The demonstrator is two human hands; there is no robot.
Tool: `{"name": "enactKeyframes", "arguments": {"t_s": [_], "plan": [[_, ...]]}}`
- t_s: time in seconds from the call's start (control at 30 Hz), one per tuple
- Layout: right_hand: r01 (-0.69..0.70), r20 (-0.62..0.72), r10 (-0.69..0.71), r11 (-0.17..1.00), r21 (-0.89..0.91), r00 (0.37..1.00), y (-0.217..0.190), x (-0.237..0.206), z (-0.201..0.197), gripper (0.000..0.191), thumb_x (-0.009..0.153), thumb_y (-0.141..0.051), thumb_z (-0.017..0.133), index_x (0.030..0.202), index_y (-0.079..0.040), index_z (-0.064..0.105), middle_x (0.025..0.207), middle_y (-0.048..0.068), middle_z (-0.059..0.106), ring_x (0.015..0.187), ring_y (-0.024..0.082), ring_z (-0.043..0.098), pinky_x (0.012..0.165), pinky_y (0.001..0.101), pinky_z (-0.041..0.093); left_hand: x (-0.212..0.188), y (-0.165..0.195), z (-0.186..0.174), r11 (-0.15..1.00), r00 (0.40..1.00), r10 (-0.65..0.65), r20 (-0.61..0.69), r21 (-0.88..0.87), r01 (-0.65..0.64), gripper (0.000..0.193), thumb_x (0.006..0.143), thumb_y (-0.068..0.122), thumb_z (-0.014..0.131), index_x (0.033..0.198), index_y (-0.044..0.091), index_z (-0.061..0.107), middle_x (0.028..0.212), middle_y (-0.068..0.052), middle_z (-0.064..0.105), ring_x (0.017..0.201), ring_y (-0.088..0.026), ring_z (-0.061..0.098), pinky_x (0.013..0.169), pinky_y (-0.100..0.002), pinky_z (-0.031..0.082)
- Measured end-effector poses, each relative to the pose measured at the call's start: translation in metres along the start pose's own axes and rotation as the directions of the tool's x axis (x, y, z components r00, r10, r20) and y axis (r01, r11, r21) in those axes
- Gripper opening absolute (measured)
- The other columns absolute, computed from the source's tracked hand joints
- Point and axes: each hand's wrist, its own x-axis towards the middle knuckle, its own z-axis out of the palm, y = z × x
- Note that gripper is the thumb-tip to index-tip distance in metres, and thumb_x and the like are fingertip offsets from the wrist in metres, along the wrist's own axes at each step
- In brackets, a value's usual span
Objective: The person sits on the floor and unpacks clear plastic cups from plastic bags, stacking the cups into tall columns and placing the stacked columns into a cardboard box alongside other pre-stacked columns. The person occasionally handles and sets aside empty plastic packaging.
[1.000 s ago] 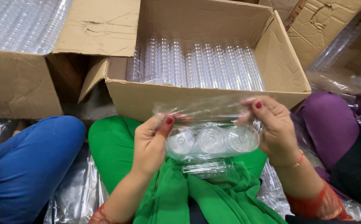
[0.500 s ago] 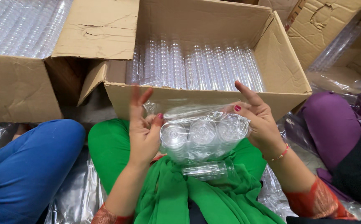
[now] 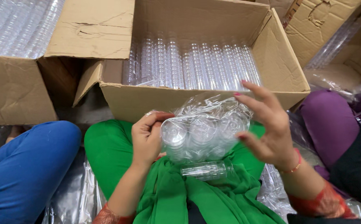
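My left hand (image 3: 147, 135) grips the left side of a clear plastic bag of transparent cups (image 3: 205, 130), held above my lap. The bag's thin film is crumpled around several round cups. My right hand (image 3: 267, 124) is on the bag's right side with fingers spread, thumb and palm against the film. One more clear cup (image 3: 205, 170) lies on its side on the green cloth (image 3: 176, 199) over my lap, just under the bag.
An open cardboard box (image 3: 280, 58) in front of me holds rows of stacked clear cups (image 3: 197, 62). A second box (image 3: 14, 87) of cups stands at left. A person's blue-clad leg (image 3: 27, 161) is at left, another person in purple (image 3: 329, 124) at right. Plastic film (image 3: 68, 199) covers the floor.
The bag has been turned and bunched up; my left hand closed on its left side, and my right hand's fingers spread out along the right side.
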Motion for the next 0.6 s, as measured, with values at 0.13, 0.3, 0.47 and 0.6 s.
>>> {"name": "enactKeyframes", "arguments": {"t_s": [0.13, 0.3, 0.47, 0.6], "plan": [[0.284, 0.291, -0.173, 0.873, -0.397, 0.941, -0.020, 0.024, 0.001, 0.085, 0.080, -0.062, 0.072, 0.141, -0.006, 0.055, 0.149, 0.027, 0.048, 0.140, 0.043, 0.047, 0.117, 0.0576, 0.034, -0.011, 0.002, 0.011, 0.991, 0.989, 0.123, 0.077, 0.045, -0.126, 0.034, 0.088, -0.011, 0.045, 0.105, -0.005, 0.074, 0.102, -0.011, 0.074, 0.096, -0.017, 0.070, 0.089, -0.026, 0.054], [0.346, 0.525, -0.162, 0.898, -0.273, 0.836, -0.011, 0.057, 0.007, 0.112, 0.071, -0.072, 0.073, 0.151, -0.002, 0.041, 0.149, 0.032, 0.045, 0.135, 0.050, 0.045, 0.104, 0.0537, 0.039, -0.029, 0.013, 0.024, 0.980, 0.977, 0.157, 0.148, 0.097, -0.172, 0.032, 0.087, -0.010, 0.049, 0.107, -0.004, 0.073, 0.101, -0.014, 0.073, 0.092, -0.021, 0.071, 0.084, -0.027, 0.055], [-0.083, 0.733, 0.265, 0.958, -0.275, 0.627, 0.005, 0.064, 0.003, 0.096, 0.065, -0.066, 0.077, 0.141, -0.010, 0.058, 0.118, 0.015, 0.071, 0.106, 0.032, 0.069, 0.088, 0.0408, 0.053, -0.030, 0.017, 0.030, 0.970, 0.959, 0.199, 0.200, 0.101, -0.222, 0.034, 0.086, -0.010, 0.050, 0.111, -0.003, 0.072, 0.104, -0.015, 0.073, 0.091, -0.023, 0.072, 0.082, -0.028, 0.055], [-0.239, 0.701, 0.420, 0.907, -0.348, 0.577, 0.003, 0.051, 0.005, 0.069, 0.065, -0.056, 0.082, 0.118, -0.012, 0.075, 0.086, 0.011, 0.076, 0.080, 0.027, 0.073, 0.070, 0.0388, 0.056, -0.038, 0.018, 0.033, 0.972, 0.943, 0.212, 0.257, 0.048, -0.231, 0.037, 0.087, -0.010, 0.051, 0.116, -0.001, 0.070, 0.108, -0.015, 0.072, 0.093, -0.024, 0.072, 0.085, -0.028, 0.055]]}}
